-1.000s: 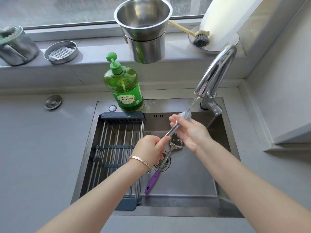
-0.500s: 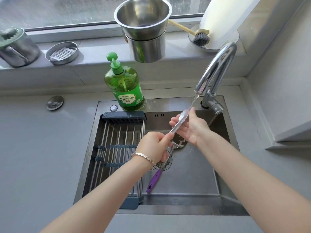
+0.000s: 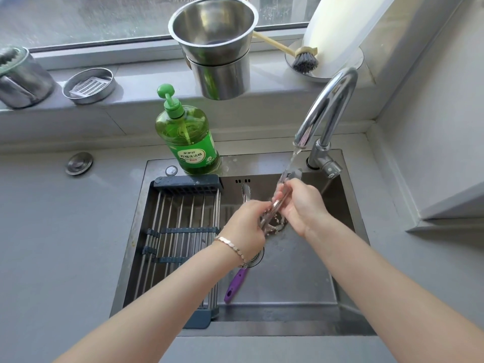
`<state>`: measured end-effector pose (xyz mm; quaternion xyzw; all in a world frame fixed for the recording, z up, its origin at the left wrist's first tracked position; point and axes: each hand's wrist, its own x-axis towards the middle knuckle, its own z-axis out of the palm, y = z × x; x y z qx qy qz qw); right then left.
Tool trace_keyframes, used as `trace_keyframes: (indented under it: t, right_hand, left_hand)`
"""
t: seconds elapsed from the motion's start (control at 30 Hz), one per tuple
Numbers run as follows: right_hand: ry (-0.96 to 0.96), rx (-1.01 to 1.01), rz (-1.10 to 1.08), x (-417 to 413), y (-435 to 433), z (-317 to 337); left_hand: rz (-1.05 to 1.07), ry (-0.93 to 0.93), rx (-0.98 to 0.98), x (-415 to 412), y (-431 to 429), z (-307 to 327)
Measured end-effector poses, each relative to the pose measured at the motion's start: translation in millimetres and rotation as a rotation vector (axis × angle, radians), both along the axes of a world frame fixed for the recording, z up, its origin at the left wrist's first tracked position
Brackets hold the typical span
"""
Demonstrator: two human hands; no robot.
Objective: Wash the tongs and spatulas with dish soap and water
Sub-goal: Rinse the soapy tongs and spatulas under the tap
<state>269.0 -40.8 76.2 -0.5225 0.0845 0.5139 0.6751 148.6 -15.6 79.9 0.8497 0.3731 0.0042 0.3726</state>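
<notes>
Your left hand (image 3: 246, 226) and right hand (image 3: 301, 205) both curl their fingers round the tongs (image 3: 286, 179), centre frame, under the stream from the tap (image 3: 327, 108) (rinsing, I'd say). The purple-handled spatula (image 3: 235, 281) lies in the sink (image 3: 301, 284) below, apparently not yet washed, so you look about midway.

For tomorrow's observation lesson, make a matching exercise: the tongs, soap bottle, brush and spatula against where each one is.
1 tongs
2 soap bottle
3 brush
4 spatula

a on the windowsill
b lying in the sink
c held under the running tap
d standing on the sink's back rim

Pairs: 1-c, 2-d, 3-a, 4-b.
</notes>
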Motion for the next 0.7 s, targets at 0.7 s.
trace_keyframes:
  t: [0.7]
  right_hand:
    - [-0.038,0.156,0.076,-15.6,1.3,-13.9]
  left_hand:
    - [0.529,-0.322,-0.316,-39.6,13.7,-16.2]
